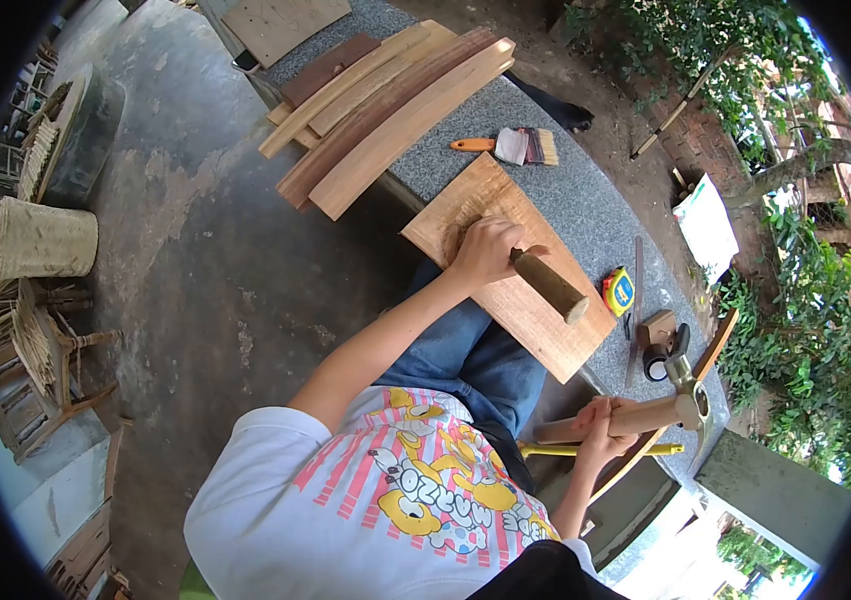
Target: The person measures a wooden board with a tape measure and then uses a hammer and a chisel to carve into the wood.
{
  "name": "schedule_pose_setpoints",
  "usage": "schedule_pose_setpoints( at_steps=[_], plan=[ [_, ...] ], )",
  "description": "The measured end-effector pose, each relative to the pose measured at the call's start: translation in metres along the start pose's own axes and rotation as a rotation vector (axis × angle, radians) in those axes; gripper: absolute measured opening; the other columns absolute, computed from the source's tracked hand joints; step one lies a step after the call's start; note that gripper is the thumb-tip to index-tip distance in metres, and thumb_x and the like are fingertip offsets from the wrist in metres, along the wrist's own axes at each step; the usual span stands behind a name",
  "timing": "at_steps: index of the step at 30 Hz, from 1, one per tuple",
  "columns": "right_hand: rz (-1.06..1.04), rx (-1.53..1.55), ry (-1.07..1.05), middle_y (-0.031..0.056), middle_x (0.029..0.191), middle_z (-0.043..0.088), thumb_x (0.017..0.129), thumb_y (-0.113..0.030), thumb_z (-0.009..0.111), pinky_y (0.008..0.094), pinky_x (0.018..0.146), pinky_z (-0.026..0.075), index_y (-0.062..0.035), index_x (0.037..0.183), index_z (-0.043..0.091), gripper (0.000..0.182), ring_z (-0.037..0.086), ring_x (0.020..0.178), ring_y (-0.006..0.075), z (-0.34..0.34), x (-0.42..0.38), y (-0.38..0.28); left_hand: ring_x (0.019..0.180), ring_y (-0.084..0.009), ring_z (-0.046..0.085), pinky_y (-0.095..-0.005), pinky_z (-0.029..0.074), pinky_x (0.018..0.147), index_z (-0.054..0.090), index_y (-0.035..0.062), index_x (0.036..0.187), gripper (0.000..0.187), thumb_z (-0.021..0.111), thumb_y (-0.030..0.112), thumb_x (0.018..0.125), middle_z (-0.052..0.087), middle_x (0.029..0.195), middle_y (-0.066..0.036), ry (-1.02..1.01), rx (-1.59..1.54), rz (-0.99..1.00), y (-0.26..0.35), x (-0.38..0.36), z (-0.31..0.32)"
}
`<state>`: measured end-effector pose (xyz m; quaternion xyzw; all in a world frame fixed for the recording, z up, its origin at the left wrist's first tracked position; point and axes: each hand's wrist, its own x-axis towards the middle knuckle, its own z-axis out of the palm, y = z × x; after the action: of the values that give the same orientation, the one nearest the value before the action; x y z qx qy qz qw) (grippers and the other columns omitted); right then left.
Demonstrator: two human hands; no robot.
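Observation:
My left hand [490,250] is closed around a chisel near the base of its thick wooden handle [552,288]. The handle slants toward the lower right; the blade is hidden under the fingers. Below that hand a flat wooden board [555,335] lies across my lap and the bench edge, with a roughened, darker patch beside the fingers. My right hand [605,430] grips the wooden handle of a hammer [660,413], whose metal head is at the right, apart from the chisel.
Several wooden strips [410,120] lie stacked on the grey stone bench [570,205]. Also on it are a paintbrush [505,146], a yellow tape measure [618,291], a metal ruler [635,310] and a small wooden block [657,330]. A yellow saw-like frame [665,449] is near the right hand.

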<state>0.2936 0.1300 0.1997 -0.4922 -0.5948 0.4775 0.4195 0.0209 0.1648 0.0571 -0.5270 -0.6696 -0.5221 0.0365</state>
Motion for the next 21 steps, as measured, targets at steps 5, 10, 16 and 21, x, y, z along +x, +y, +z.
schedule_pose_setpoints(
  at_steps=[5, 10, 16, 21],
  plan=[
    [0.160, -0.346, -0.289, 0.0022, 0.053, 0.054, 0.081, -0.001, 0.062, 0.0240, 0.041, 0.040, 0.0021, 0.072, 0.055, 0.012, 0.052, 0.044, 0.0088, -0.012, 0.006, 0.021, 0.057, -0.0280, 0.060, -0.0391, 0.046, 0.055, 0.057, 0.0049, 0.067, 0.038, 0.073, 0.037, 0.081, 0.056, 0.057, -0.009, 0.037, -0.045, 0.006, -0.004, 0.002, -0.001],
    [-0.006, -0.062, -0.055, 0.0027, 0.053, 0.053, 0.082, 0.001, 0.059, 0.0236, 0.041, 0.040, 0.0032, 0.075, 0.056, 0.009, 0.052, 0.044, 0.0098, -0.013, 0.001, 0.000, 0.058, -0.0286, 0.060, -0.0389, 0.047, 0.056, 0.060, 0.0037, 0.068, 0.037, 0.072, 0.036, 0.081, 0.056, 0.058, -0.009, -0.025, -0.004, -0.030, 0.000, 0.003, -0.007],
    [0.148, -0.398, -0.292, 0.0031, 0.053, 0.053, 0.081, -0.005, 0.063, 0.0252, 0.040, 0.039, 0.0018, 0.072, 0.055, 0.014, 0.052, 0.043, 0.0090, -0.012, 0.008, 0.022, 0.058, -0.0330, 0.060, -0.0419, 0.048, 0.058, 0.052, 0.0055, 0.057, 0.050, 0.067, 0.044, 0.085, 0.057, 0.057, -0.016, 0.022, -0.029, -0.053, -0.006, 0.004, -0.003],
    [0.115, -0.191, -0.213, 0.0036, 0.056, 0.052, 0.085, -0.001, 0.063, 0.0234, 0.036, 0.037, 0.0021, 0.082, 0.054, 0.010, 0.048, 0.041, 0.0095, -0.036, 0.001, 0.021, 0.058, -0.0281, 0.061, -0.0382, 0.048, 0.057, 0.065, 0.0010, 0.074, 0.034, 0.071, 0.033, 0.083, 0.058, 0.059, -0.010, -0.043, 0.019, -0.073, 0.000, 0.003, -0.008]
  ],
)
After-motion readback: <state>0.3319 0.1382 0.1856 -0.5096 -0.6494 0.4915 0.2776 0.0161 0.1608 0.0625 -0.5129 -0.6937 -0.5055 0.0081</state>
